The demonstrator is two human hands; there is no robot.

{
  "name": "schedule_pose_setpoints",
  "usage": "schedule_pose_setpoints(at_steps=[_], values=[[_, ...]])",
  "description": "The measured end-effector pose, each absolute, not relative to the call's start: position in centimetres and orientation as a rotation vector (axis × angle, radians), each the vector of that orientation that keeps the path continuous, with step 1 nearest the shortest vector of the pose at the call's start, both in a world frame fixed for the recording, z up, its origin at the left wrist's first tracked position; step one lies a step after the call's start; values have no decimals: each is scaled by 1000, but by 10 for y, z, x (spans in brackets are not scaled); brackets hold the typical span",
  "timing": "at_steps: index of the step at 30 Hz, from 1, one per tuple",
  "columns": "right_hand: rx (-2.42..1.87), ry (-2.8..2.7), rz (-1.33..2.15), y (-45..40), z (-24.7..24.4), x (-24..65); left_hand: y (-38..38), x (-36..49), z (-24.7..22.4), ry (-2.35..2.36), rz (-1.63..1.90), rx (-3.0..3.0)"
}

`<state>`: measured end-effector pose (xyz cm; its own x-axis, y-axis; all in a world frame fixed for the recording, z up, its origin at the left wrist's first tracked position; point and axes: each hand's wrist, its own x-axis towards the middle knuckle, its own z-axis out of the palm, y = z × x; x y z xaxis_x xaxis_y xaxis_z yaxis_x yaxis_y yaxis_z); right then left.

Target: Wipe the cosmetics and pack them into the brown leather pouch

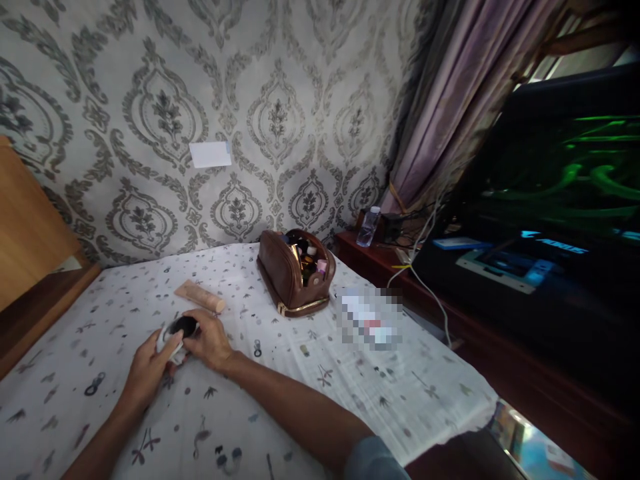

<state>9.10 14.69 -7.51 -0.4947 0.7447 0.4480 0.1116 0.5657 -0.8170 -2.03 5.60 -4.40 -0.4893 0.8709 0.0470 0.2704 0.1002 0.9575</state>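
Note:
Both my hands meet over the patterned white cloth at the left. My left hand point(151, 365) is closed round a white round object point(170, 343) with a black top, its thumb lying along the near side. From the right, my right hand point(211, 340) grips the same object's edge with its fingers bent. Just beyond them lies a beige tube point(199, 296) with a peach cap. Farther back and to the right stands a brown bag point(285, 280), unzipped, with several small cosmetic items inside.
A blurred-out packet point(370, 319) lies right of the bag. Behind, a clear bottle point(369, 227) stands on a dark red surface point(350, 248) beside cables. A black computer case point(550, 267) with green lights fills the right; a wooden panel point(35, 233) stands at left.

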Motion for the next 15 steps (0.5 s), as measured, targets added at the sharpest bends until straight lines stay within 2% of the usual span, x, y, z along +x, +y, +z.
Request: schedule_pose_setpoints(at_steps=[5, 10, 12, 15], values=[[-818, -2137, 753, 139, -63, 97, 53, -29, -54, 2150, 1222, 1540], [-948, -2269, 678, 132, -58, 98, 53, -31, -67, 2160, 1278, 2023], [-975, -2208, 775, 135, -57, 98, 53, -31, -70, 2127, 1236, 2116], [-943, -1955, 1132, 142, -58, 101, 52, -30, -67, 2044, 1259, 2146]])
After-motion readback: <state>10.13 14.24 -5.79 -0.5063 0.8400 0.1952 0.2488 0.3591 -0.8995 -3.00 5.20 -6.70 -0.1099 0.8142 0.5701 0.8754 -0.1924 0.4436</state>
